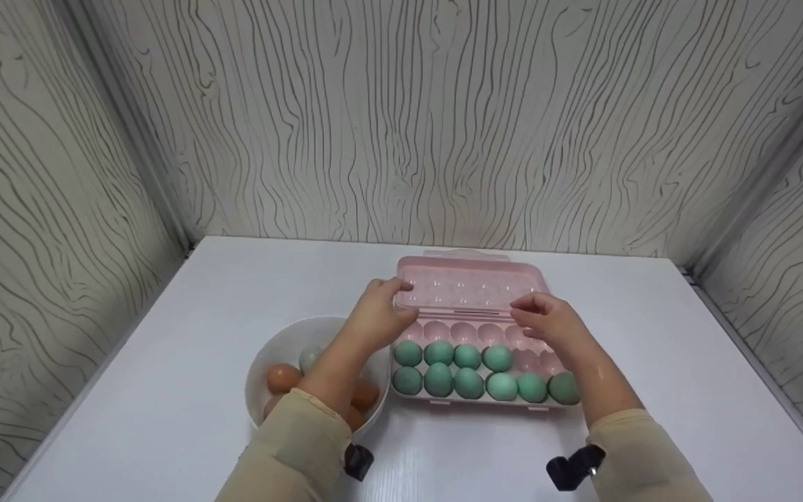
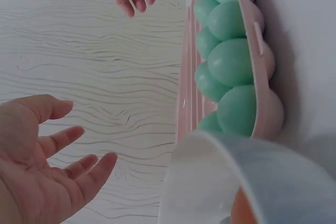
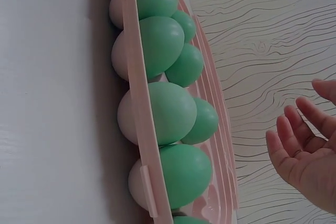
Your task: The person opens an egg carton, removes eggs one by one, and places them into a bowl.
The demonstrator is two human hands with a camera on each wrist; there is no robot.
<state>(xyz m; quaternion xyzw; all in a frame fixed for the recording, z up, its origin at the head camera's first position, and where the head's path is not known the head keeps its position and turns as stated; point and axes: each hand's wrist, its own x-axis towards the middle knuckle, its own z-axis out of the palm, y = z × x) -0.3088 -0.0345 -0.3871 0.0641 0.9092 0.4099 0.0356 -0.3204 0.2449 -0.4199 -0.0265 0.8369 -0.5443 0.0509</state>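
From the head, both forearms reach forward, the left hand (image 1: pixel 378 314) raised past the bowl (image 1: pixel 269 352) of brown eggs (image 1: pixel 283 378), the right hand (image 1: pixel 551 322) over the carton's right side. They are apart, each without an egg. Green eggs (image 1: pixel 438 380) sit in the pink carton (image 1: pixel 471 284); only here does its raised lid show whole. The left wrist view reveals spread left fingers and both hands clear of the carton. The right wrist view shows loosely bent right fingers and rounded cups bulging below the carton's rim.
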